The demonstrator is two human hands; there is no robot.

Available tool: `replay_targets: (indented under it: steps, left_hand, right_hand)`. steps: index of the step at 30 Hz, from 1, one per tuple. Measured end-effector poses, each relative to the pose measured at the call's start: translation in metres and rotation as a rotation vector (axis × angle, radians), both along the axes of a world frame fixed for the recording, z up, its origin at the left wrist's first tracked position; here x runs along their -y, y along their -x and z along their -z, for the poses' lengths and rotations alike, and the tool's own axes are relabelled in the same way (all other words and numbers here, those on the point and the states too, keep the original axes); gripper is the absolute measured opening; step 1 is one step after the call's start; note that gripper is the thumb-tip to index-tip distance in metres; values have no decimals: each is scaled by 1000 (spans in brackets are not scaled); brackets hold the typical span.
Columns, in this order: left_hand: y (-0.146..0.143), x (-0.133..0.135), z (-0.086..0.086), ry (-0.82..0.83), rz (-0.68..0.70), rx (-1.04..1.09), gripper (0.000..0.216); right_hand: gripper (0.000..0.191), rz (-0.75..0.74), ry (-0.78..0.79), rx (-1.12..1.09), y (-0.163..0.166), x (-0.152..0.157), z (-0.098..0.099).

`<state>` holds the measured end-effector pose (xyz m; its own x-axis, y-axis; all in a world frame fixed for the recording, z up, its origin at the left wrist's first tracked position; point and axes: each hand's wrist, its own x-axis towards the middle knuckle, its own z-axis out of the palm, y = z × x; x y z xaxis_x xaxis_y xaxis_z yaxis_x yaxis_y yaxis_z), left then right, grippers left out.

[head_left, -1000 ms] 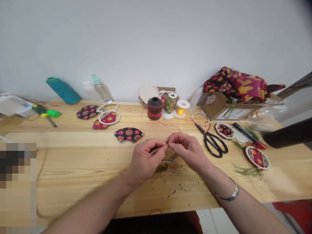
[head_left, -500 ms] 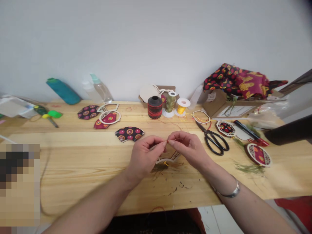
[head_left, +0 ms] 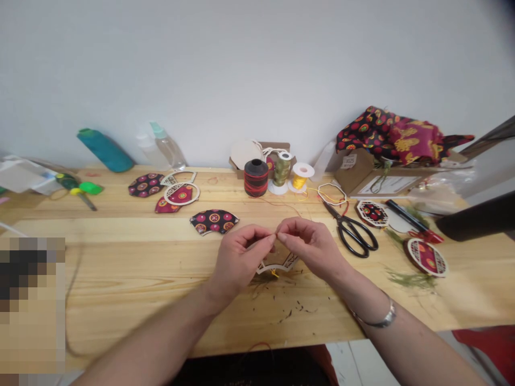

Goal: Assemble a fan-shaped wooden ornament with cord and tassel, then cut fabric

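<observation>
Pale pine worktop (head_left: pixel 120 257), streaky grain. Black scissors (head_left: pixel 354 235). Black-and-red spool (head_left: pixel 256 179), olive spool (head_left: pixel 281 169), yellow spool (head_left: pixel 299 181). Teal cone (head_left: pixel 105 150). Black fabric piece (head_left: pixel 214 220), magenta-orange roundels. Crimson-and-black fabric heap (head_left: pixel 398 134), gold motifs. Cream fretwork frame (head_left: pixel 282 264).

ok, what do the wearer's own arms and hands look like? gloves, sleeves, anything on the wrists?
No gloves: the left hand and the right hand are both bare. Both forearms are bare as far as the picture's edge, with no sleeve in view. The right wrist carries a plain silver-coloured metal bangle. Nothing shows on the left wrist. No rings that I can make out.
</observation>
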<state>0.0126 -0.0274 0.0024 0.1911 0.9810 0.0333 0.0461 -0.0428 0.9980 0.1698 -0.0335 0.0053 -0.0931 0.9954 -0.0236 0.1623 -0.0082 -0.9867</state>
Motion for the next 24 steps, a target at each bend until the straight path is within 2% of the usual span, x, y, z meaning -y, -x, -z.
replay_targets:
  steps: [20, 24]
  left_hand:
    - [-2, -1, 3, -47, -4, -33, 11]
    - [-3, -1, 3, -18, -14, -27, 9]
  right_hand:
    - [24, 1, 59, -24, -1, 1, 2]
    - [26, 17, 0, -14, -4, 0, 5]
